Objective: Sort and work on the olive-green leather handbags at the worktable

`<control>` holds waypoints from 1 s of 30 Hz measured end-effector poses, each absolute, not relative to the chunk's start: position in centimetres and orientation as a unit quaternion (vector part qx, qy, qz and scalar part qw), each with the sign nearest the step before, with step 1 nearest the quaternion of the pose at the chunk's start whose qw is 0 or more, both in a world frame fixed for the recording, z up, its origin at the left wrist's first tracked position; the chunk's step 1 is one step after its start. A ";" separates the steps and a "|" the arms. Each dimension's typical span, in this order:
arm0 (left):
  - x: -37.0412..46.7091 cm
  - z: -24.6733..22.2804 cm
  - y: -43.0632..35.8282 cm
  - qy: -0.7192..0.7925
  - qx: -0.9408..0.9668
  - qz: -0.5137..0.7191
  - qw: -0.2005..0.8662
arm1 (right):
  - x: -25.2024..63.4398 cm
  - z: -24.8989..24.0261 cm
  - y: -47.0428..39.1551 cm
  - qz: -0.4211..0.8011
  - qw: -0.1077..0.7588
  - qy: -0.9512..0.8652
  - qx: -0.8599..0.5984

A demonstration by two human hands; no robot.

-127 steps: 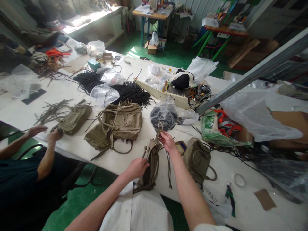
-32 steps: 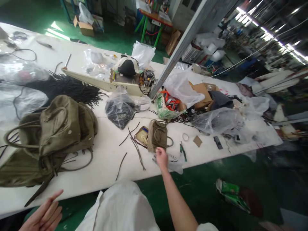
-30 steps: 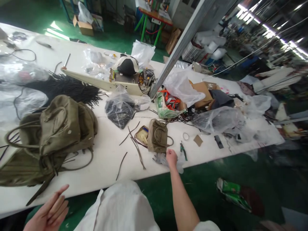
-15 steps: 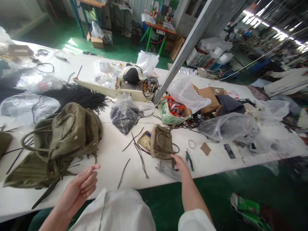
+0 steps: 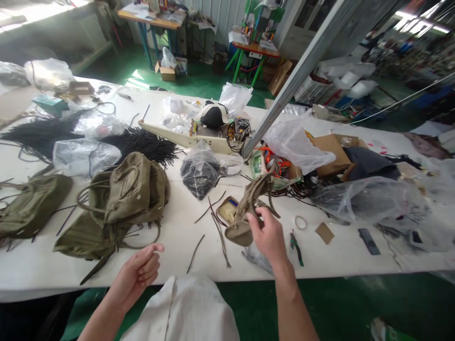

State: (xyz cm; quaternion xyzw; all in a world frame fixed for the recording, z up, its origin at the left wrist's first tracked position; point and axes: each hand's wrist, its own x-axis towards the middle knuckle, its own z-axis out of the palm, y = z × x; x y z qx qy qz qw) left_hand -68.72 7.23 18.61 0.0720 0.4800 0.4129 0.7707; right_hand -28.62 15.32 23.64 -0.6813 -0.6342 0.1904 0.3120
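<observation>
My right hand (image 5: 268,232) grips a small olive-brown handbag (image 5: 247,208), which is tilted up off the table with its handles hanging to the right. Beside it lies a small open tray (image 5: 226,210) with pale and blue bits inside. A clear plastic bag (image 5: 256,259) sits partly hidden under my right wrist. My left hand (image 5: 140,270) is closed in front of me, fingers curled and thumb side toward the bags; what it holds, if anything, is hidden. Nearest to it rests a larger olive bag (image 5: 137,189) with loop handles. Thin olive cords (image 5: 220,239) lie between my hands.
Green-handled pliers (image 5: 296,248), a tape ring (image 5: 300,222), a brown card square (image 5: 324,232) and a phone (image 5: 368,241) lie on the right. A metal post (image 5: 291,80) rises behind. Black cords (image 5: 149,144) and another olive bag (image 5: 35,203) are at left.
My right hand has taken hold of the small handbag and lifted and tipped it from standing. My left hand stays curled. The view has shifted left.
</observation>
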 end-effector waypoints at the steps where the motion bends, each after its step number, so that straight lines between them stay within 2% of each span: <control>1: -68.8 18.8 7.2 0.477 0.078 0.412 0.773 | -31.2 24.9 14.4 0.198 0.297 -0.660 -0.660; 3: -68.7 19.1 7.0 0.471 0.087 0.398 0.783 | -36.3 25.6 12.4 0.210 0.275 -0.696 -0.629; 5: -68.2 18.9 6.6 0.471 0.091 0.374 0.794 | -40.9 23.6 10.5 0.224 0.248 -0.707 -0.623; 10: -65.4 15.6 5.5 0.536 0.130 0.273 0.788 | -47.8 13.5 7.7 0.311 0.133 -0.709 -0.619; 12: -64.4 13.8 5.4 0.583 0.174 0.238 0.757 | -48.9 10.6 7.0 0.355 0.117 -0.704 -0.604; 15: -63.9 12.1 6.0 0.649 0.240 0.191 0.696 | -49.5 9.0 6.3 0.374 0.128 -0.700 -0.594; 20: -64.8 11.9 6.5 0.698 0.349 0.181 0.599 | -49.7 10.1 6.7 0.396 0.201 -0.663 -0.602; 27: -64.9 12.3 5.0 0.682 0.296 0.207 0.636 | -49.2 9.9 8.4 0.460 0.295 -0.570 -0.614; 30: -64.5 12.3 5.2 0.657 0.262 0.240 0.665 | -48.3 10.0 9.0 0.490 0.272 -0.544 -0.625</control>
